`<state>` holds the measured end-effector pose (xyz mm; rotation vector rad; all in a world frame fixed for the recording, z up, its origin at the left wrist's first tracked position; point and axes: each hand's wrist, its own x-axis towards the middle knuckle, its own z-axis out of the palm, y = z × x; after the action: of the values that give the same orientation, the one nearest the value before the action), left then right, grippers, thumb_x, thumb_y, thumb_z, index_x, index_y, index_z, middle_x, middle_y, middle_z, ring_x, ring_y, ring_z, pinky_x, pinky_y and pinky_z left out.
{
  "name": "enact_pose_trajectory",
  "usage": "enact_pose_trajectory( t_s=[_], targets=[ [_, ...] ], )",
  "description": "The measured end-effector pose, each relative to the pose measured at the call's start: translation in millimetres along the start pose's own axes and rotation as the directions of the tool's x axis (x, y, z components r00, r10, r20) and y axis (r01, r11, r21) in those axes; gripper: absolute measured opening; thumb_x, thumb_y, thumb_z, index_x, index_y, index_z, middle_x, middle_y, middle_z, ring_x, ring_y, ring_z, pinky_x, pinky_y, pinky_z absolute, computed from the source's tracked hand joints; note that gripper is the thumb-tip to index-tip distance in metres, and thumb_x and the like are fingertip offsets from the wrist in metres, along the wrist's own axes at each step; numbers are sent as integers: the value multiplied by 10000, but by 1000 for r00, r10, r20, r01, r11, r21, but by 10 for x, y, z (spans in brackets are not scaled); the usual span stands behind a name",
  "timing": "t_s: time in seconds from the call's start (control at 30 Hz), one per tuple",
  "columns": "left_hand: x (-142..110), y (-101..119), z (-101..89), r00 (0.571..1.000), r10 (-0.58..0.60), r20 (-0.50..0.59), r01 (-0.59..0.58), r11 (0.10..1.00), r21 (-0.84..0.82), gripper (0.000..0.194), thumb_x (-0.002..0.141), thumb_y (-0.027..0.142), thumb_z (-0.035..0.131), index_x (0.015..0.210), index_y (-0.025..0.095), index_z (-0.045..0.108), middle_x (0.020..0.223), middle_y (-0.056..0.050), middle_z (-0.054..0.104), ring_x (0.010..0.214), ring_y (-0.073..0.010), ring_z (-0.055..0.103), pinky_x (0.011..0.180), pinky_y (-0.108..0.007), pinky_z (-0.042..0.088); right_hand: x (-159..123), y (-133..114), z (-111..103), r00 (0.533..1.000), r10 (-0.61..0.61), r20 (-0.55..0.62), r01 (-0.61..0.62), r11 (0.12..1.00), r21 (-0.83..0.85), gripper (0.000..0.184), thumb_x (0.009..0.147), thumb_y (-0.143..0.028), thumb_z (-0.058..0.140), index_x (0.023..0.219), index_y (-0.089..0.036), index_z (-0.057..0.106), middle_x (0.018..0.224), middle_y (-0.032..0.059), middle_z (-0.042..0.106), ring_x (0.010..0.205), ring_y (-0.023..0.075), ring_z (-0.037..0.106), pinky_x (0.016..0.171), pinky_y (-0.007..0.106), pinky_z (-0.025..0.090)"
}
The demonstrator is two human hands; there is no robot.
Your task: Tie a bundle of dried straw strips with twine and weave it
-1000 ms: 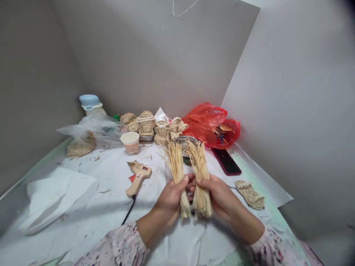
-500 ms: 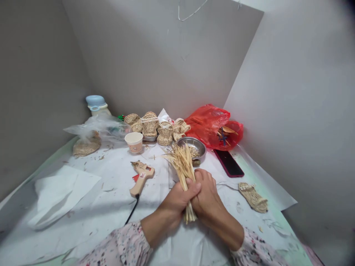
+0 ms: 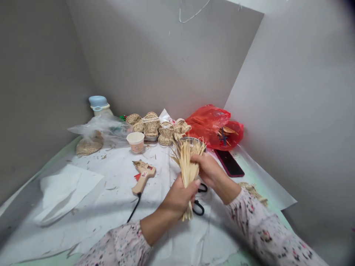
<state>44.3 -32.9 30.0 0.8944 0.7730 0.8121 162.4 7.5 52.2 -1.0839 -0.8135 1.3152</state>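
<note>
While the left hand closes around a bundle of dry straw, its thumb pressed across the lower part, the right hand pinches the strands higher up, thumb on top; its fingers seem to tuck behind, though the straw largely hides them. Pale yellow, flat and fibrous, the strands lie tight at the grip and fray into a ragged fan beyond it.

The bundle is held in front of the wearer, over the middle of the table, its long axis running away from the body: blunt ends near, loose tips toward a round metal bowl partly covered by the straw. Black handle loops lie just beside the left hand.

Wrinkled white paper, flecked with scraps, covers the pale green tabletop. A beige glue gun rests left of the hands, near a paper cup; coiled, woven straw pieces line the back between a clear plastic bag and a crinkled red bag, with a dark phone in front of the latter. Plain grey walls enclose the corner.
</note>
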Motion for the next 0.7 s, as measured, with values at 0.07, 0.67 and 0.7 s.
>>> enact_pose_trajectory(
  t_s=[0.07,0.67,0.7],
  targets=[
    [-37,63,6,999,-53,14,53,999,-5,317,710,360,728,780,207,459,507,87,406,411,-59,312,413,-200,229,227,-129,20,999,-8,-43,8,1000,-13,111,618,-100,576,722,-133,594,661,32,650,610,157,604,644,288,497],
    [-798,1397,-382,974,224,-29,-226,968,-107,159,724,207,729,824,136,627,510,74,336,400,-17,265,323,-111,303,872,-582,-239,983,-140,117,183,749,-637,92,761,-80,576,760,-144,642,547,-18,611,527,111,544,574,216,420],
    [-789,1400,-366,967,252,-49,-256,962,-98,152,733,208,719,822,132,622,516,69,342,404,-21,278,325,-114,313,749,-586,-262,980,-102,170,191,714,-673,74,758,-107,598,763,-146,660,553,-13,625,530,117,551,573,221,418]
  ],
)
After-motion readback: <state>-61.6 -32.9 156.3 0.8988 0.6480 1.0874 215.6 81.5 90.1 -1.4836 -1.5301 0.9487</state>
